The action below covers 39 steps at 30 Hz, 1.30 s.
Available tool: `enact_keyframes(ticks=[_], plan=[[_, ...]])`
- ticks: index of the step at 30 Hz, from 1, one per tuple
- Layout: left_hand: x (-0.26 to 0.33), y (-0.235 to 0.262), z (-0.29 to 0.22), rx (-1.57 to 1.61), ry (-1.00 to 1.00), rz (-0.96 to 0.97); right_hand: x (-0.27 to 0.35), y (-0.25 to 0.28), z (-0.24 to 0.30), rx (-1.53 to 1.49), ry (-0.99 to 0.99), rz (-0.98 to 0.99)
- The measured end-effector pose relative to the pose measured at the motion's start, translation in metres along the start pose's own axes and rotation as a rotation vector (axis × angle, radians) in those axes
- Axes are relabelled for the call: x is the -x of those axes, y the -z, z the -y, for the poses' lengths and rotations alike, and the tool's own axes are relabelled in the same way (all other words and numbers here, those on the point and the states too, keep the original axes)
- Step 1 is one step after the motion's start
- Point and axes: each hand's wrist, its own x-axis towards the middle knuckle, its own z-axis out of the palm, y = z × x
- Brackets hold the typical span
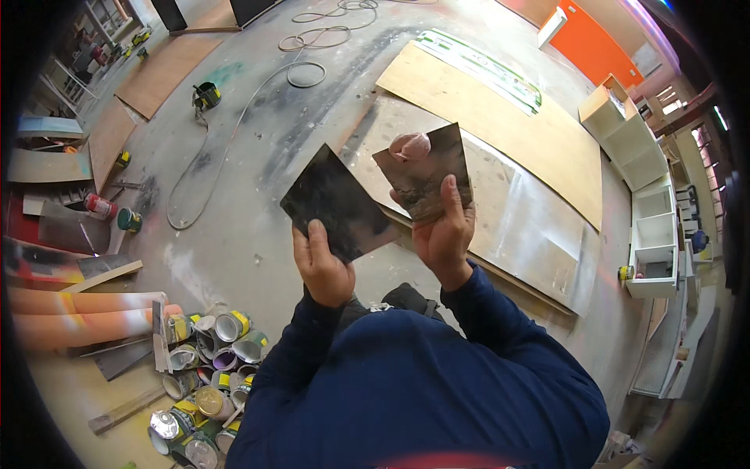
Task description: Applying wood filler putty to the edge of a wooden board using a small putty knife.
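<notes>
My left hand (323, 266) is closed on a dark, flat rectangular plate (330, 197), its thumb lying on top near the lower edge. In my right hand (447, 238) is a second flat plate (437, 170), brownish and smeared, with the thumb on its face and fingers beneath. On the far left part of that plate sits a pale pink lump of paste (410, 147) that looks like putty. Both plates are held up in front of me, side by side and slightly apart. What they are made of I cannot tell.
Large boards (500, 141) lie on the floor ahead to the right. A hose (234, 133) snakes across the concrete floor. Several paint cans (226, 359) crowd my lower left beside orange-white rolls (94, 313). White shelf units (652, 227) and an orange panel (590, 43) stand at right.
</notes>
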Motion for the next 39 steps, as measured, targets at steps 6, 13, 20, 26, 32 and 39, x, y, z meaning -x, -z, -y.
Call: enact_keyframes(ticks=[6,13,20,26,32,39], plan=[[-0.025,-0.032,0.007,0.277,0.061,-0.137,0.006,0.010,-0.025,-0.044,0.066,0.068],[-0.036,-0.025,0.017,-0.083,-0.074,-0.013,0.017,0.026,-0.015,0.541,0.049,0.250],[-0.034,-0.031,0.023,-0.313,-0.166,0.047,0.021,0.041,0.021,1.076,-0.062,0.408],[-0.042,-0.037,0.022,-0.111,-0.080,0.045,0.015,0.073,0.055,1.494,-0.003,0.498],[-0.050,-0.054,0.018,0.113,-0.015,0.024,0.009,0.079,0.081,0.479,0.071,-0.052],[-0.033,-0.088,0.030,-0.244,-0.153,0.011,0.034,0.067,0.064,0.210,-0.040,-0.128]])
